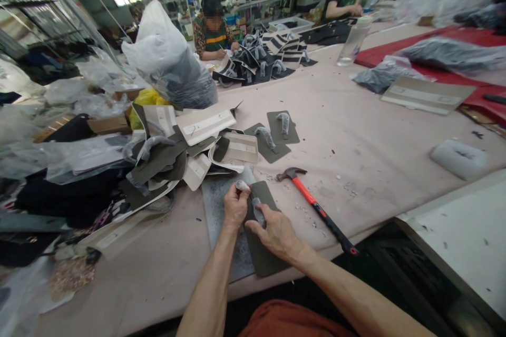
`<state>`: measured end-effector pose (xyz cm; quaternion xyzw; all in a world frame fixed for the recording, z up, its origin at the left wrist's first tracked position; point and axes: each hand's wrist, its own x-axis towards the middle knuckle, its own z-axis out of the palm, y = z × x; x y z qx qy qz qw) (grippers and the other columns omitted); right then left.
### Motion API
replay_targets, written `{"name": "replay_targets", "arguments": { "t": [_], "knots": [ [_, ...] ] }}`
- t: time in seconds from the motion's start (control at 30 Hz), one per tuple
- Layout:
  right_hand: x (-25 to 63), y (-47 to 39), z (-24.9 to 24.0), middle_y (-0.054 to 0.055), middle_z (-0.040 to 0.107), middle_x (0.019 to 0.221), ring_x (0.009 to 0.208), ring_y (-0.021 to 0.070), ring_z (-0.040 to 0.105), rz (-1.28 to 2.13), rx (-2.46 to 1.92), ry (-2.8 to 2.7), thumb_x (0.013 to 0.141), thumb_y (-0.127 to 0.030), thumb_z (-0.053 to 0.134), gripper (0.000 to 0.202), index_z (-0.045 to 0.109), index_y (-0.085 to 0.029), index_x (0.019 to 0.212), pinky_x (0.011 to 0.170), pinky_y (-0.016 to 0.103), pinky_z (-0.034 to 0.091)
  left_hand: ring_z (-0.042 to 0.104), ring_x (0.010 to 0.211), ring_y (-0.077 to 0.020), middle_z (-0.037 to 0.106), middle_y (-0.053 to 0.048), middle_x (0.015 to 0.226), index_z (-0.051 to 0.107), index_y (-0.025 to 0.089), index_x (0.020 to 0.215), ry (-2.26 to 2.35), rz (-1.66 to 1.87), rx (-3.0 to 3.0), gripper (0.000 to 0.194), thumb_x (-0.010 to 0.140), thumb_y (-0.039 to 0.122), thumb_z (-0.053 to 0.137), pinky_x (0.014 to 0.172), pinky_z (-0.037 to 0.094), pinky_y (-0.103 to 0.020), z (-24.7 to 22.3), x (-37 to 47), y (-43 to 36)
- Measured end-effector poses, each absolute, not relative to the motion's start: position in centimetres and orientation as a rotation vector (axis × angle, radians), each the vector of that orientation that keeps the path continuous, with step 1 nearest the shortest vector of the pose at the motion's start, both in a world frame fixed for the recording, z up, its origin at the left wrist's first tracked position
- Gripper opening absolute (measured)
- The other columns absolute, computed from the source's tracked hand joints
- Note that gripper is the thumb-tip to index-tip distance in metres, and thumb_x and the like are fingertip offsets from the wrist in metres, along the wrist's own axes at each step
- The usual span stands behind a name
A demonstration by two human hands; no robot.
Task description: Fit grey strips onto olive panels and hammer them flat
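A grey-green panel (264,258) lies in front of me, partly over a grey flat slab (216,197). On it is a handle wrapped in clear plastic (258,213). My right hand (280,234) has its thumb and index finger around this handle. At the panel's upper left edge, my left hand (236,206) is closed in a pinch. A small whitish piece (242,185) shows at its fingertips; I cannot make out what it is. To the right lies a claw hammer (312,202) with a red and black grip, touched by neither hand.
Two similar panels with wrapped handles (272,134) lie beyond my hands. A heap of grey and cream panels (190,150) spreads to the left, near a stuffed white bag (162,47). A bottle (354,42) stands farther back. Two people work across the table.
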<state>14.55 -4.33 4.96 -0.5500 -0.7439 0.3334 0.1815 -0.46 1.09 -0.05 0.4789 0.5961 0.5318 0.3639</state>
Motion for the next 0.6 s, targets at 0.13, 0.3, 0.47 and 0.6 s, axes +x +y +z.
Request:
{"name": "replay_targets", "arguments": {
  "t": [0.13,0.3,0.47,0.6],
  "knots": [
    [17.4,-3.5,5.1,0.011,0.068,0.109,0.098,0.0241,0.066,0.88,-1.449,-2.023,0.093,-0.047,0.053,0.05,0.051,-0.016,0.132,0.085,0.035,0.049,0.07,0.09,-0.0192,0.075,-0.004,0.094,0.067,0.019,0.097,1.515,1.342,1.253,0.018,0.086,0.032,0.064,0.084,0.054,-0.029,-0.1,-0.6,1.0],
    [24.4,-1.9,3.0,0.015,0.061,0.105,0.097,0.0281,0.058,0.285,-1.79,-2.001,0.094,-0.04,0.051,0.038,0.058,-0.012,0.118,0.085,0.039,0.045,0.071,0.091,-0.0196,0.076,-0.003,0.096,0.067,0.02,0.098,1.553,1.27,1.326,0.016,0.086,0.03,0.064,0.084,0.053,-0.029,0.1,-0.6,0.9],
    [28.9,-2.0,0.6,0.01,0.057,0.096,0.084,0.0233,0.056,0.317,-2.055,-2.149,0.091,-0.038,0.055,0.027,0.059,-0.015,0.107,0.073,0.033,0.041,0.07,0.09,-0.0194,0.076,-0.003,0.095,0.068,0.02,0.097,1.578,1.253,1.396,0.014,0.086,0.029,0.063,0.083,0.052,-0.029,0.1,-0.4,0.9],
    [29.2,-1.9,0.5,0.008,0.056,0.093,0.081,0.0201,0.054,0.535,-2.079,-2.105,0.089,-0.028,0.055,0.015,0.056,-0.017,0.099,0.068,0.03,0.037,0.07,0.088,-0.0191,0.076,-0.004,0.094,0.068,0.02,0.095,1.591,1.246,1.436,0.013,0.086,0.026,0.061,0.081,0.052,-0.028,0.3,-0.2,1.0]
  ]
}}
